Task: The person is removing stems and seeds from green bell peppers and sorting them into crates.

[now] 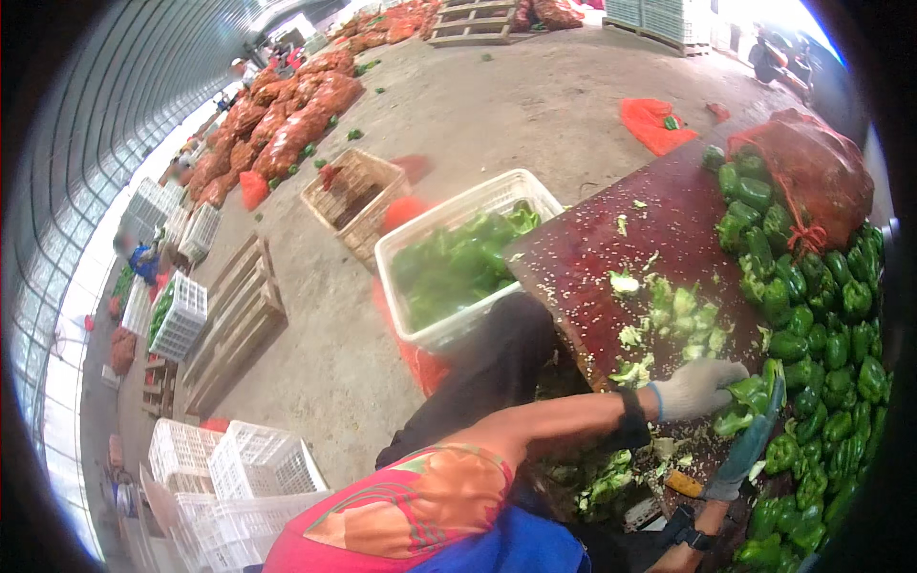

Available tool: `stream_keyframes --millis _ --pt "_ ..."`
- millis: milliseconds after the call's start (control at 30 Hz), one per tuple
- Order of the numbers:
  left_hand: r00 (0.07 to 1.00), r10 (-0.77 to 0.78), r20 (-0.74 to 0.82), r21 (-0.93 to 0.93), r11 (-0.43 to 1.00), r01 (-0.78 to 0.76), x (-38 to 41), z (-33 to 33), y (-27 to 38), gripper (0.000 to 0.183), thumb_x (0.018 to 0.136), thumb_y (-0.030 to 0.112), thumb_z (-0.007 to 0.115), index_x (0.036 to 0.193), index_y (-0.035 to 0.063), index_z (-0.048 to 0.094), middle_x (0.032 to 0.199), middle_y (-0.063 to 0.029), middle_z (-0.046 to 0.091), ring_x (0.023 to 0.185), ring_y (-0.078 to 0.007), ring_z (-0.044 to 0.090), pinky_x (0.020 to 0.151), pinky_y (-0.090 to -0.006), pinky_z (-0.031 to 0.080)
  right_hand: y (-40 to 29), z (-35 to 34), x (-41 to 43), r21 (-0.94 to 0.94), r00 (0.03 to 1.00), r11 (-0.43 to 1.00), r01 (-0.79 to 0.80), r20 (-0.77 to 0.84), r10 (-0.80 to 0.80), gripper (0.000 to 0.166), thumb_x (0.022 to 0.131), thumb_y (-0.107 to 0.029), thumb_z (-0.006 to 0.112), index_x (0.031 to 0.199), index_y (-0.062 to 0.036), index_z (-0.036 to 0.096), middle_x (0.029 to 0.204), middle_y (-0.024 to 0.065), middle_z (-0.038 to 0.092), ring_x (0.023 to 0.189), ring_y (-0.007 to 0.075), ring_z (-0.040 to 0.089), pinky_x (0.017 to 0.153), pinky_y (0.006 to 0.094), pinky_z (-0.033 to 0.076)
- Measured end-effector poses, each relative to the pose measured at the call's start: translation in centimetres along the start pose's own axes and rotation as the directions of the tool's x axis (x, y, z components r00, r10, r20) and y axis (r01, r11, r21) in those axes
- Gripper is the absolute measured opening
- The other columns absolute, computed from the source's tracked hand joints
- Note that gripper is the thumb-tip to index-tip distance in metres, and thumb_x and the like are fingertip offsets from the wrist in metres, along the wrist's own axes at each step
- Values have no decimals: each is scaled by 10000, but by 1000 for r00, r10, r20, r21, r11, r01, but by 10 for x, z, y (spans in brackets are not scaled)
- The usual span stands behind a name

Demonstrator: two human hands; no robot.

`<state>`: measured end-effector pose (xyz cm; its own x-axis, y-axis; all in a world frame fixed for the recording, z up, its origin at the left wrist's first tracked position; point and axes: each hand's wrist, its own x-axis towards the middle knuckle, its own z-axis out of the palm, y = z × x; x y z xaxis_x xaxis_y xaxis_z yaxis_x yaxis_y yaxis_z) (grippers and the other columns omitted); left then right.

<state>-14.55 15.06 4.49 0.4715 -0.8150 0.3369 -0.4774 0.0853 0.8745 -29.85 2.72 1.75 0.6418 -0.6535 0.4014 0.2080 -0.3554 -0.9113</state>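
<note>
My left hand (pixel 698 390), in a whitish knit glove, is at a green bell pepper (pixel 749 397), its fingers closed against the pepper's near side. My right hand (pixel 741 458), in a blue-green coated glove with a grey cuff, lies along the other side of that pepper. An orange handle (pixel 684 483) sticks out of the right palm; the tool's other end is hidden. Beneath and beyond the left hand, pale pepper cores (pixel 684 315) and scattered seeds lie on a dark red board (pixel 645 215). Many whole green bell peppers (pixel 834 344) lie heaped to the right.
A white plastic crate (pixel 469 326) of green peppers stands against the board's left edge, with a beige crate (pixel 354 193) beyond. A red mesh sack (pixel 817 172) rests on the far right peppers. Wooden pallet (pixel 236 322), white crates (pixel 265 465) and piled sacks (pixel 286 122) stand on the floor.
</note>
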Motion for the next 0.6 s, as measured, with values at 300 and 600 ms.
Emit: stream_keyframes --millis 300,600 --pt "970 -232 73 565 811 151 23 37 -21 247 785 110 669 1011 12 650 998 -164 638 956 -346 643 823 -412 545 108 -23 -13 540 817 701 -465 -43 575 564 1057 -377 426 1537 -88 361 1539 74 394 1404 245 389 1162 414 318" --pt "965 -160 207 668 744 -20 -6 59 -37 137 796 96 668 924 57 637 902 -107 647 774 -276 708 628 -377 578 94 -1 -14 133 936 930 -343 -41 351 539 1055 -326 395 1492 -11 418 1516 106 424 1408 246 377 1181 405 275"
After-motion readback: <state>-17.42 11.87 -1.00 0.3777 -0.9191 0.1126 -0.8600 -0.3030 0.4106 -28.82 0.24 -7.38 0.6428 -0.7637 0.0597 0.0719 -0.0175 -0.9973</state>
